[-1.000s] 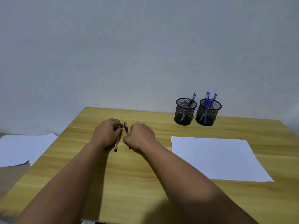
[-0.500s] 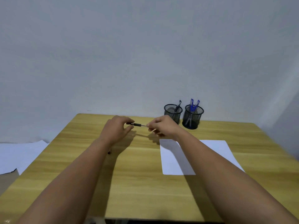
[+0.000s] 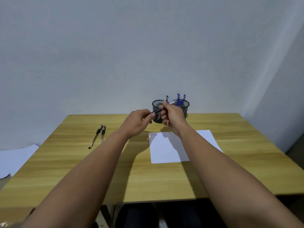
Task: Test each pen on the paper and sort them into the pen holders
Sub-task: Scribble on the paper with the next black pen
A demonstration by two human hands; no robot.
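My left hand point(image 3: 137, 121) and my right hand point(image 3: 172, 116) are raised together in front of the pen holders, both gripping one dark pen point(image 3: 157, 111) that spans between them. Behind my hands stand two black mesh pen holders: the left holder point(image 3: 156, 104) with one dark pen, the right holder point(image 3: 185, 105) with blue pens point(image 3: 180, 97). A white sheet of paper point(image 3: 166, 148) lies on the wooden table below my right forearm. Two dark pens point(image 3: 98, 135) lie side by side on the table at the left.
The wooden table point(image 3: 82, 170) ends at a front edge close to me. A grey wall stands right behind the holders. More white paper point(image 3: 14, 157) lies lower down, off the table's left side.
My hands rose and shifted right with the pen, from left of the paper to in front of the holders. The view shifted, revealing two pens lying on the table at the left.
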